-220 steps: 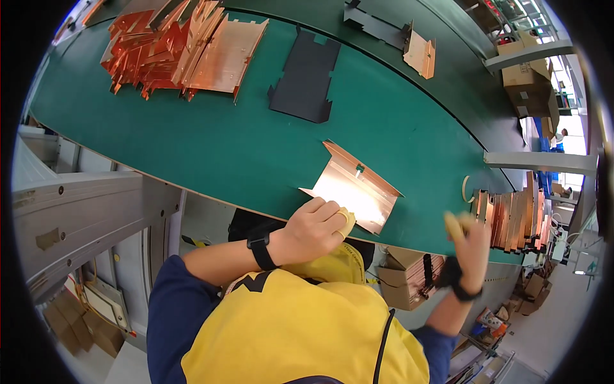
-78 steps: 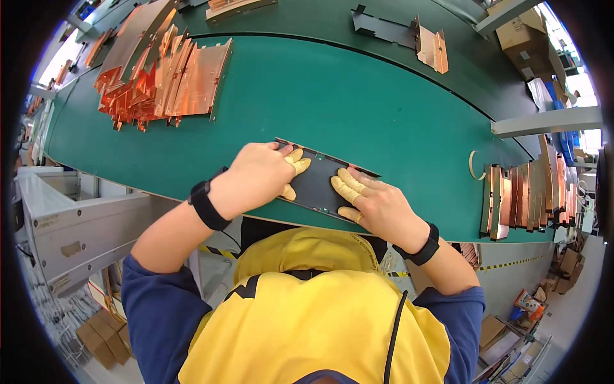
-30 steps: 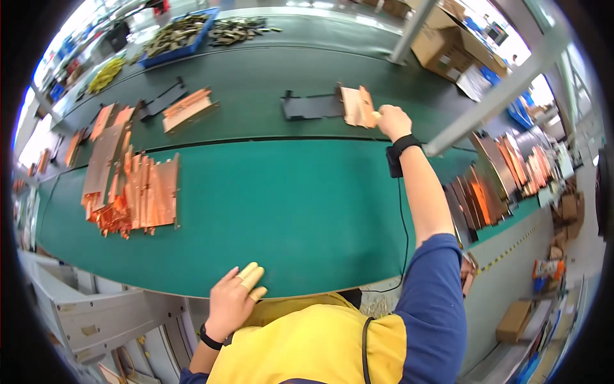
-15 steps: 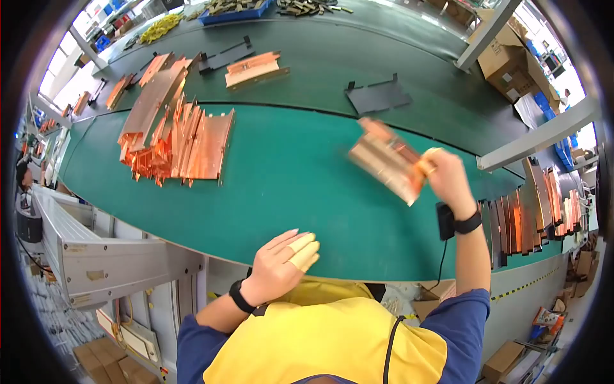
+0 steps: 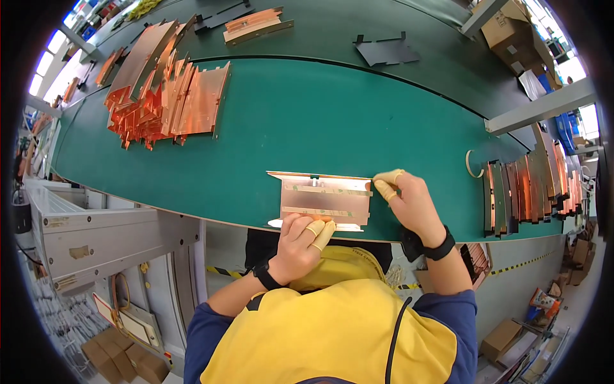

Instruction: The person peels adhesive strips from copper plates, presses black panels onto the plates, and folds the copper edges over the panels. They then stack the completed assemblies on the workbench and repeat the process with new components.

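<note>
A copper-coloured metal panel (image 5: 326, 203) with upturned long edges lies at the near edge of the green table, in front of me. Two pale patterned tape strips (image 5: 329, 191) run along its inner face. My left hand (image 5: 302, 242) grips the panel's near edge, with yellow covers on some fingertips. At the far right corner of the panel, the thumb and forefinger of my right hand (image 5: 406, 197) are pinched together. Whatever sits between those right fingertips is too small to make out.
A heap of copper-coloured panels (image 5: 173, 96) lies on the left. Similar panels (image 5: 521, 192) stand in a row at right, beside a loose curled strip (image 5: 472, 164). A black plate (image 5: 387, 51) rests on the dark far surface. A grey post (image 5: 540, 105) juts in at right.
My right hand has brought the panel toward me, and it now lies at the table's near edge. My left hand has moved onto it. The view has shifted nearer.
</note>
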`<state>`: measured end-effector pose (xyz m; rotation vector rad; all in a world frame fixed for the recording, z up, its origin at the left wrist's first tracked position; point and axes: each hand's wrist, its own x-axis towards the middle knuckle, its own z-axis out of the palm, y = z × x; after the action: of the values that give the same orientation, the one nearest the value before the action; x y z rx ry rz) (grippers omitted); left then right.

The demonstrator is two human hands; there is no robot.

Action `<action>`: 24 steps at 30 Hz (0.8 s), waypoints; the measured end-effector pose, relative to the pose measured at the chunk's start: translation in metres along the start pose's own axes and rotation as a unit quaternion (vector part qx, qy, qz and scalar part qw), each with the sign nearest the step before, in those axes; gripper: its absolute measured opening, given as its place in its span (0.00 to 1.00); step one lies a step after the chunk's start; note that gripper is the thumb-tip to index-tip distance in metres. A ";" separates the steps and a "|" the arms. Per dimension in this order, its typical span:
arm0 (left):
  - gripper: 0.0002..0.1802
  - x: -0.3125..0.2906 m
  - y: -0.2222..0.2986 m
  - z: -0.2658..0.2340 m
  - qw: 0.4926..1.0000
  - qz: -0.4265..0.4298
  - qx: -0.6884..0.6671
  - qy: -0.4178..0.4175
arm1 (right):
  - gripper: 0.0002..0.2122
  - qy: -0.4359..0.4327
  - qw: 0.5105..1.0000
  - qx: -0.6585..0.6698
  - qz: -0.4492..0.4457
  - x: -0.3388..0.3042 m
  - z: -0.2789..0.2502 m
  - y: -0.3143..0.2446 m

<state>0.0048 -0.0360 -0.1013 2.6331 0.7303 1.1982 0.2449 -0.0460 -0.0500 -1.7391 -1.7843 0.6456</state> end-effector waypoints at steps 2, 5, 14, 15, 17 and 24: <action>0.18 -0.005 -0.002 0.002 1.000 0.010 0.001 0.004 | 0.05 0.015 0.999 0.021 0.041 -0.011 0.004 -0.003; 0.18 -0.010 -0.005 0.003 1.000 0.026 0.009 0.014 | 0.03 0.047 0.952 0.207 0.221 -0.016 0.016 -0.016; 0.19 -0.006 -0.015 0.003 1.000 0.018 -0.023 -0.010 | 0.04 0.032 0.989 0.141 -0.023 -0.047 0.007 -0.058; 0.20 -0.007 -0.016 0.005 1.000 0.023 -0.015 -0.007 | 0.04 -0.010 0.983 0.178 -0.038 -0.056 -0.012 -0.063; 0.20 -0.007 -0.021 0.007 0.999 0.029 -0.015 -0.004 | 0.04 -0.028 0.984 0.174 -0.009 -0.073 -0.046 -0.061; 0.21 -0.008 -0.034 0.012 0.997 0.062 -0.030 0.016 | 0.04 0.059 0.983 -0.056 0.165 -0.070 -0.003 -0.021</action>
<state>-0.0033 -0.0092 -0.1261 2.6491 0.5328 1.2745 0.2316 -0.1170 -0.0372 -2.1297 -1.4892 0.5680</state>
